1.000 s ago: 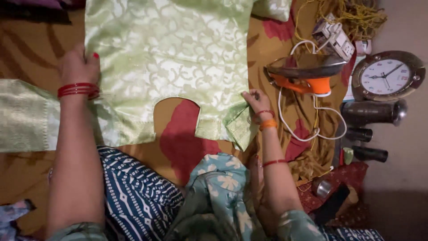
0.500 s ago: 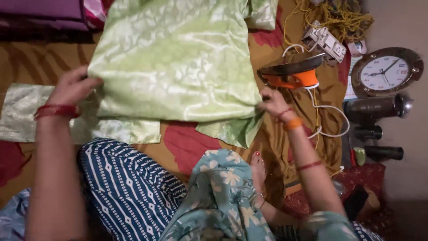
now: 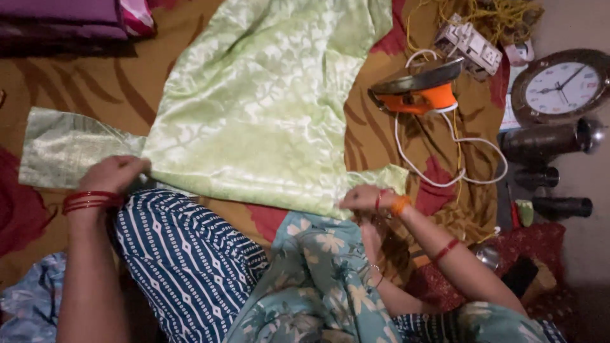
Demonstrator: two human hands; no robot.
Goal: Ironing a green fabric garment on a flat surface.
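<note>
A shiny light green garment [image 3: 260, 108] with a woven leaf pattern lies spread on a brown and red patterned cloth [image 3: 82, 89]. My left hand [image 3: 114, 173], with red bangles at the wrist, grips the garment's near left edge where a sleeve [image 3: 63, 149] sticks out to the left. At the near right corner of the garment, my right hand [image 3: 362, 197], with an orange bangle, pinches the hem. My legs in blue striped and floral fabric lie just below the garment.
An orange clothes iron [image 3: 416, 92] stands on its side to the right, its white cord [image 3: 457, 159] looping toward me. Behind it lie a white power strip [image 3: 470, 47] and yellow string. A round wall clock [image 3: 559, 86], dark metal cylinders [image 3: 546, 143] and folded purple cloth [image 3: 63, 16] border the area.
Both hands have pulled the garment's near edge toward me, and the lower part now lies folded over and flat. The view has shifted closer and to the left.
</note>
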